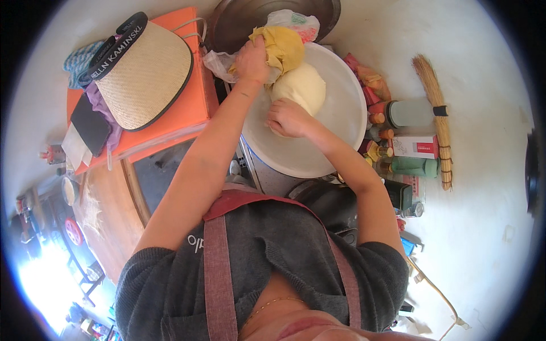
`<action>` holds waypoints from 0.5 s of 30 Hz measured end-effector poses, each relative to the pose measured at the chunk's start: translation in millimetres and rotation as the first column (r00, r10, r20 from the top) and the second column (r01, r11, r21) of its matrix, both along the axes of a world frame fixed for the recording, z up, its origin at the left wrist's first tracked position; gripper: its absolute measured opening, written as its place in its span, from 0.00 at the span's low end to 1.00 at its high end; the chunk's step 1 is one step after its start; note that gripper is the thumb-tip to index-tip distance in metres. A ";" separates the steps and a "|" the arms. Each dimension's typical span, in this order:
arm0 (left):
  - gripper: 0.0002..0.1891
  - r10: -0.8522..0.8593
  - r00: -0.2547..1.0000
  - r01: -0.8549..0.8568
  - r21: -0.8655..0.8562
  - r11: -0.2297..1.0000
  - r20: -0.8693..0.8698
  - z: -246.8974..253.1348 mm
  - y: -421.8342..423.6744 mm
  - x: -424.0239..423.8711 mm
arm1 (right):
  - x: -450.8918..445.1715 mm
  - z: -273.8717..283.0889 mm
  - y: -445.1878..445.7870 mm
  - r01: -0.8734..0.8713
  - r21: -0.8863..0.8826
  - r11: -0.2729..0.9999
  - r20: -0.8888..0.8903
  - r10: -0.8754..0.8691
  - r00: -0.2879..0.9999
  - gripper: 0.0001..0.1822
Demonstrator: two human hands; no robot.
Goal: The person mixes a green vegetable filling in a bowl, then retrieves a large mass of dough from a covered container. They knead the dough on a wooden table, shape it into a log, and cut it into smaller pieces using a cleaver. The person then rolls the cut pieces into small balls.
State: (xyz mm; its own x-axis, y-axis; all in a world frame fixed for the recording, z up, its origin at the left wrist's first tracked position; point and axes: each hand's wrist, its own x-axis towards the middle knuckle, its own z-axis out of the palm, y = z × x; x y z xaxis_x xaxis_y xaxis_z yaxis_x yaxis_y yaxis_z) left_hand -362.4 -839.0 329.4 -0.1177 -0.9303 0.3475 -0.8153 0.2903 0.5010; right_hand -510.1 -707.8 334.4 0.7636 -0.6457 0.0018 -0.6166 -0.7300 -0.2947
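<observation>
A smooth ball of pale dough [303, 87] lies toward the far left side of a large white basin [337, 147]. My right hand [286, 117] is against its near side with the fingers curled in, and the hand hides part of the dough. Crumpled yellow material [285, 49], either cloth or a sheet of dough, bunches up at the basin's far left rim and touches the ball. Its left edge is gripped by my left hand [252, 62], whose fingertips are partly hidden. A clear plastic bag [219, 64] shows beside that hand.
Left stands an orange box [194, 98] carrying a woven sun visor [147, 81] and a dark flat object [91, 123]. Behind the basin are a large dark lid [239, 25] and a printed plastic bag [294, 23]. Bottles, jars [411, 113] and a straw brush [441, 128] line the right wall.
</observation>
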 end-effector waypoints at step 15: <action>0.26 0.037 0.987 -0.004 0.207 0.978 -0.157 21.3 1.4 7.6 | -60.2 -25.0 -102.8 0.855 0.036 0.517 0.006 -0.856 0.517 0.41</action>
State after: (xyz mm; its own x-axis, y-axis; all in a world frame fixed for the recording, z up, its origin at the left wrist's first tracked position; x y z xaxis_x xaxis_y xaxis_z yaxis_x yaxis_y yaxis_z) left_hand -354.8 -837.6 350.7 -0.0565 -0.9852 0.1618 -0.7247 0.1519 0.6721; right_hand -570.3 -810.7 309.3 -0.1578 -0.9873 -0.0164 -0.9331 0.1546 -0.3247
